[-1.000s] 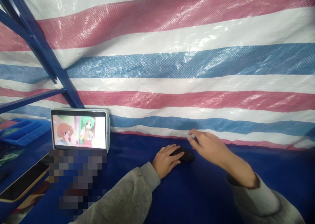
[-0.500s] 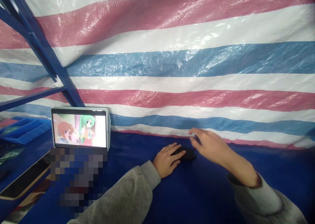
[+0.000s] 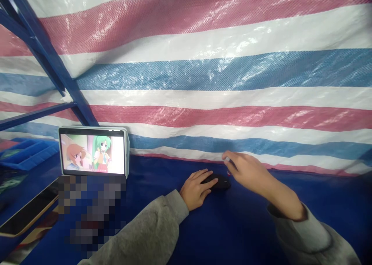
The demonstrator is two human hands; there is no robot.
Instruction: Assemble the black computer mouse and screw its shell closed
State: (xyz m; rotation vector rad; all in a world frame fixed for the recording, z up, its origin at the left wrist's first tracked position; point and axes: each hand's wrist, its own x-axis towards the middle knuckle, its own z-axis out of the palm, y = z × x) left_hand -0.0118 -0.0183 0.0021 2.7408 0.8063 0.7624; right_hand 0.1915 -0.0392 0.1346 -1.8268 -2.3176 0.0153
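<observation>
My left hand (image 3: 198,189) rests on the blue table surface with its fingers reaching over the left end of a black, rounded computer mouse (image 3: 223,182), holding it there. Part of the mouse lies hidden under those fingers. Just above its right end, my right hand (image 3: 247,168) hovers with thumb and index finger bent together in a pinch. A small pale thing (image 3: 226,159) shows at these fingertips, too small to name. Both arms wear grey sleeves.
A tablet (image 3: 93,152) playing a cartoon stands at the left. Near it lie a phone (image 3: 29,208) and a blurred-out patch. A blue tray (image 3: 29,154) sits farther left, by a blue metal frame (image 3: 58,69). Striped plastic sheeting (image 3: 217,75) hangs behind the table.
My right index finger and thumb have shifted slightly near the mouse's right end, and more of the mouse shows. My left hand stays on the mouse.
</observation>
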